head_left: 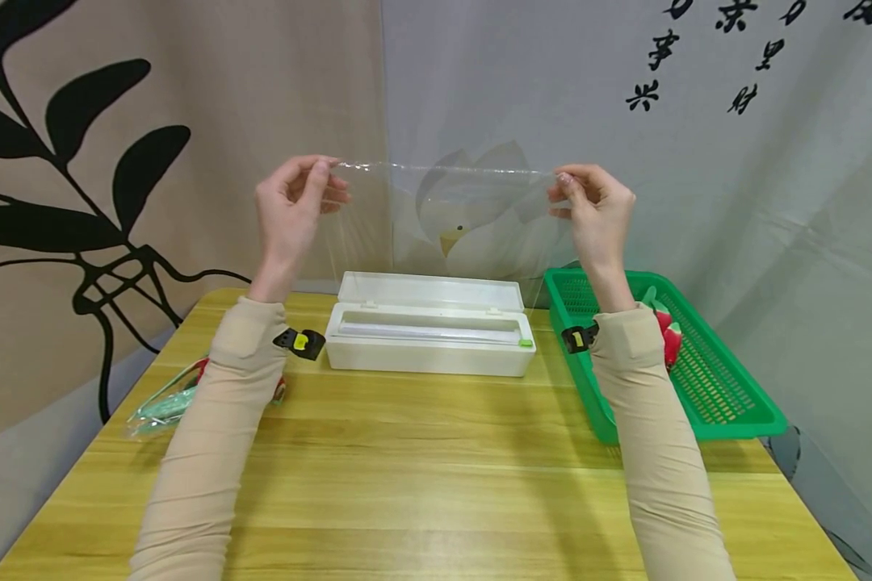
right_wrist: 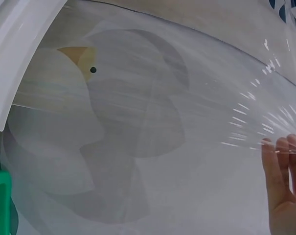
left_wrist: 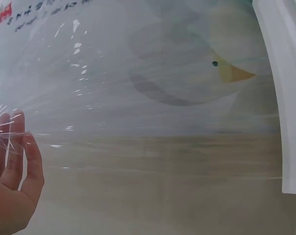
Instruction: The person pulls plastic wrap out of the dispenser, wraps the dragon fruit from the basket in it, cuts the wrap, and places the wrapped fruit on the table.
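Observation:
A clear sheet of plastic wrap (head_left: 443,171) is stretched upright between both hands, its top edge taut. My left hand (head_left: 294,198) pinches one top corner between thumb and forefinger. The other top corner is pinched by my right hand (head_left: 596,206). The sheet runs down to a white cling film dispenser (head_left: 429,359) on the table, whose lid (head_left: 432,289) stands raised at the back. In the left wrist view, creases in the film fan out from the fingers (left_wrist: 33,161). The right wrist view shows similar creases near the right fingers (right_wrist: 271,166).
A green plastic basket (head_left: 727,395) stands at the right with red-and-green items (head_left: 664,323) inside. At the left of the wooden table (head_left: 421,484), a bundle in clear plastic (head_left: 163,407) lies partly behind the left forearm. A printed curtain (head_left: 698,186) hangs behind.

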`<action>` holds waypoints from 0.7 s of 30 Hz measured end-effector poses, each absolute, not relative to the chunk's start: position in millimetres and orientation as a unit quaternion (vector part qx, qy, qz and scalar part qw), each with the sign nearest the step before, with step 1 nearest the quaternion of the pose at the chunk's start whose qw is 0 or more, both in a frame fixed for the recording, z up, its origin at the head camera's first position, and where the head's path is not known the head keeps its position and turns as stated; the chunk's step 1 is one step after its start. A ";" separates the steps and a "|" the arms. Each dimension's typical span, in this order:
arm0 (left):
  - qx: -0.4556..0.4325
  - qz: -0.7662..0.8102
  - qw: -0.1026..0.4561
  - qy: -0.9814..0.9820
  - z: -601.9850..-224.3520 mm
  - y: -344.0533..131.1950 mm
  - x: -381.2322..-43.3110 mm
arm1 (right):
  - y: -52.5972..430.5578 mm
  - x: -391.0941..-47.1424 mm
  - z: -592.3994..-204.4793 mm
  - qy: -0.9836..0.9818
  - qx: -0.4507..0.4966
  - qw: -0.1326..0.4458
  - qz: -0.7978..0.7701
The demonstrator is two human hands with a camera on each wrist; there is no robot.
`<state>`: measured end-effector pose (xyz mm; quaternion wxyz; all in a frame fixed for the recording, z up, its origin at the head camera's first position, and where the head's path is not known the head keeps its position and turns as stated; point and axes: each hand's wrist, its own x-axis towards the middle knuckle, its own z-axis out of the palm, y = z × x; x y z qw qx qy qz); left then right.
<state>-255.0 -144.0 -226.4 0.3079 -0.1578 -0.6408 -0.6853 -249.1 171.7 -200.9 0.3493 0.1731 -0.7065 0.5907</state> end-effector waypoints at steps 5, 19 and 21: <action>-0.157 -0.690 0.314 -0.633 -221.9 -144.1 -252.8 | 171.9 -248.3 -198.0 -0.697 0.175 0.353 0.599; -0.163 -0.688 0.323 -0.629 -210.2 -144.5 -247.8 | 182.6 -265.7 -196.6 -0.675 0.186 0.365 0.614; -0.167 -0.688 0.327 -0.626 -208.8 -144.4 -247.5 | 182.5 -264.8 -194.9 -0.675 0.186 0.366 0.612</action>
